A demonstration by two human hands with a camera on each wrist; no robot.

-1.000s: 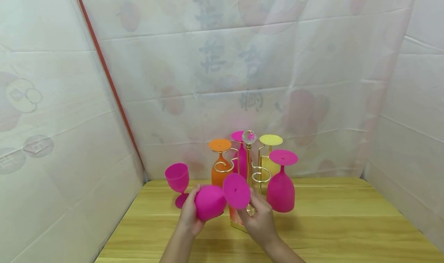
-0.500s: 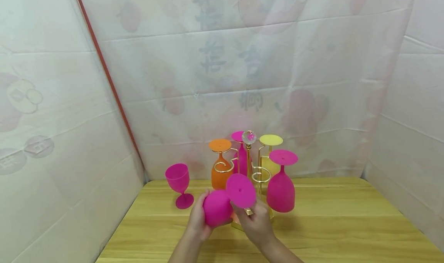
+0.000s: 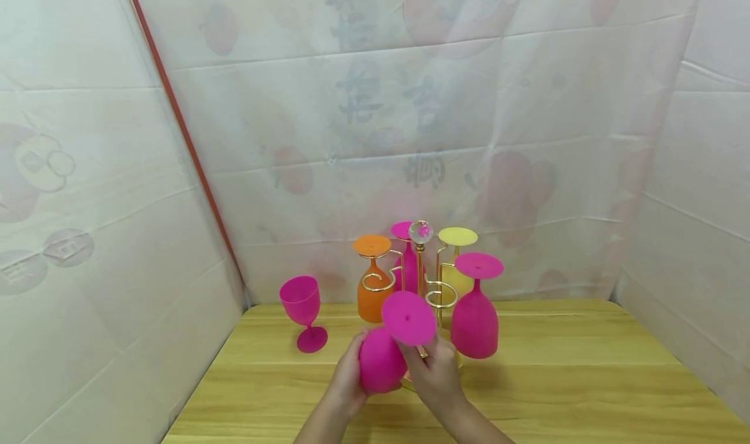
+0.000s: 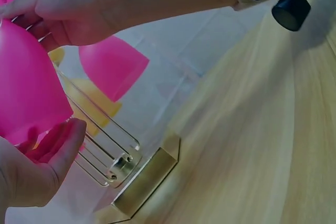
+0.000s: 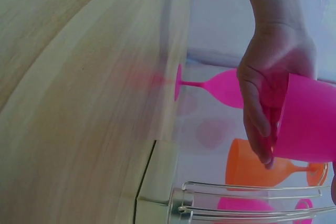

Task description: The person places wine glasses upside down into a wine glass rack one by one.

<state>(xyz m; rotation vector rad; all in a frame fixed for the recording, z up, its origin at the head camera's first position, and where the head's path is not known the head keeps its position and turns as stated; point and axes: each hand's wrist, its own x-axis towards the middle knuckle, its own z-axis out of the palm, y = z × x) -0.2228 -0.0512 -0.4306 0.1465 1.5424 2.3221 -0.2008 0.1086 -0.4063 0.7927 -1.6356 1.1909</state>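
A bright pink goblet (image 3: 382, 360) is held tilted, upside down, with its round foot raised toward the head camera. My left hand (image 3: 349, 382) cups its bowl, and in the left wrist view the fingers (image 4: 65, 142) sit at the rim. Near the foot, my right hand (image 3: 436, 379) grips the stem, which is mostly hidden. Right behind both hands stands a gold wire goblet rack (image 3: 420, 262) topped by a clear crystal ball. On it hang an orange goblet (image 3: 373, 297), a yellow goblet (image 3: 457, 237) and two pink goblets, one at the back (image 3: 408, 268) and one at right (image 3: 474, 323), all foot up.
Another pink goblet (image 3: 301, 304) stands upright on the wooden table (image 3: 562, 379), left of the rack. The rack's gold base (image 4: 144, 184) shows low in the left wrist view. Pale printed sheets (image 3: 351, 170) close off the back and sides.
The held pink goblet and my left hand have shifted right and slightly down, and the goblet has turned more steeply foot up. The right hand has barely moved.
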